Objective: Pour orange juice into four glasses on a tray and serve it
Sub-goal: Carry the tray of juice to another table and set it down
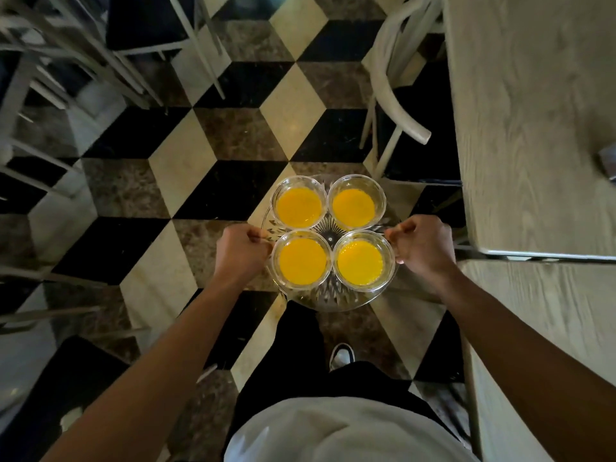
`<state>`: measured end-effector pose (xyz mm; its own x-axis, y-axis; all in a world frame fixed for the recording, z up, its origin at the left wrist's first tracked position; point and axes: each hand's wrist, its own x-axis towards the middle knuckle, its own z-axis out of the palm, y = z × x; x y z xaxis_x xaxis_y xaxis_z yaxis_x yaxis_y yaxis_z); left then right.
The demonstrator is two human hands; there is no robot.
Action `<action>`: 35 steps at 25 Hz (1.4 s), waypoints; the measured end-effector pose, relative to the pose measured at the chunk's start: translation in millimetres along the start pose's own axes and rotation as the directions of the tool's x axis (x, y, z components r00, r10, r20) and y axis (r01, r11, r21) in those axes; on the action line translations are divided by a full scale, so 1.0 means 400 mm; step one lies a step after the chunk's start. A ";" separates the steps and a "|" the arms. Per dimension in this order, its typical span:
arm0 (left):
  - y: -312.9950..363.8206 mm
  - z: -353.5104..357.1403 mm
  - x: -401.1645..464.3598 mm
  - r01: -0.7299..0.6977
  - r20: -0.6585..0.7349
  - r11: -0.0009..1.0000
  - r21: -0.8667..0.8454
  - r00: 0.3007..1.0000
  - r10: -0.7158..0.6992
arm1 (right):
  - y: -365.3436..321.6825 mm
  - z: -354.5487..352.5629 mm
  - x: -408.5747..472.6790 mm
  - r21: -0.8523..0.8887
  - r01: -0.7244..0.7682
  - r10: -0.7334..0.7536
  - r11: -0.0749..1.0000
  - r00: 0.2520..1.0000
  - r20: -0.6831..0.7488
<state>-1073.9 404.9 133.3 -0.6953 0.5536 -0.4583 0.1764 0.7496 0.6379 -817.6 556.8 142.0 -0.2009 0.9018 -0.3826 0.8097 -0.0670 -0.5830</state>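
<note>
A round cut-glass tray is held in the air above the checkered floor. Several clear glasses stand on it in a square, each holding orange juice: far left, far right, near left, near right. My left hand grips the tray's left handle with curled fingers. On the opposite side my right hand grips the right handle the same way. The tray looks level.
Light wooden tables run along the right side. A white chair stands just beyond the tray to the right. More pale chairs crowd the left. Black, cream and brown floor tiles stretch ahead between them.
</note>
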 end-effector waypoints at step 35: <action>0.654 -0.222 1.249 -0.007 0.045 1.000 -0.016 0.999 0.007 | -0.785 0.031 1.106 0.083 -0.128 0.132 0.988 0.991 -0.037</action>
<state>-1436.8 845.4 126.2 -0.6622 0.5749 -0.4806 0.1697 0.7398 0.6511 -1167.3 971.7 146.8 -0.0722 0.9002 -0.4295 0.7805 -0.2171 -0.5863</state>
